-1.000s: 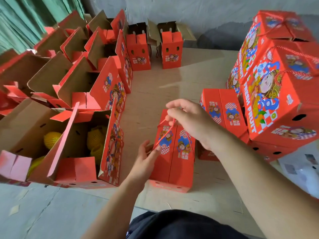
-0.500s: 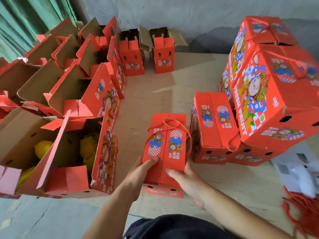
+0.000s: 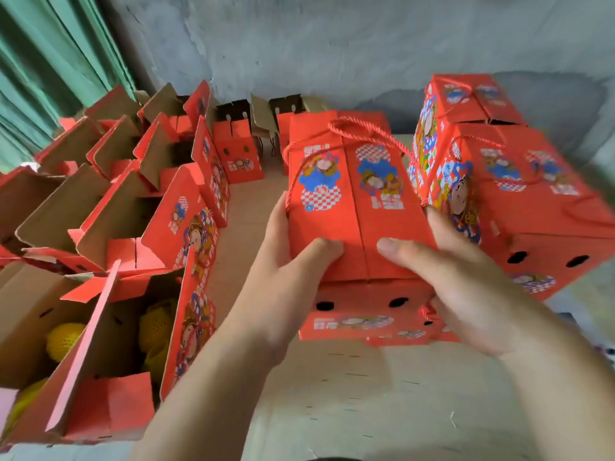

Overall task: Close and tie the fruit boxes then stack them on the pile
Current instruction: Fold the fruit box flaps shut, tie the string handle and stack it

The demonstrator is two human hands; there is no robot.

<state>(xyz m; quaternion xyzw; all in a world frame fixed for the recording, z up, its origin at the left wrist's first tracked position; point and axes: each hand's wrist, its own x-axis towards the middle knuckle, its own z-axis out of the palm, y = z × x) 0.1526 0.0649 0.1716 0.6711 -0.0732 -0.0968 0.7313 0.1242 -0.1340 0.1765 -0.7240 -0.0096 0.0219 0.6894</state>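
Half a second ago the tied box (image 3: 352,207) sat on the floor; now I have it lifted, held between both hands just left of the pile (image 3: 519,194). My left hand (image 3: 286,261) grips its left side, thumb curled over the top; my right hand (image 3: 466,277) clamps the right side likewise. Its rope handle (image 3: 362,128) loops loosely across the lid. Judging by the netted fruit (image 3: 63,341) in the open box (image 3: 109,327) at near left, it is probably heavy; stiff cardboard, so I'd hold the side walls, not the flaps.
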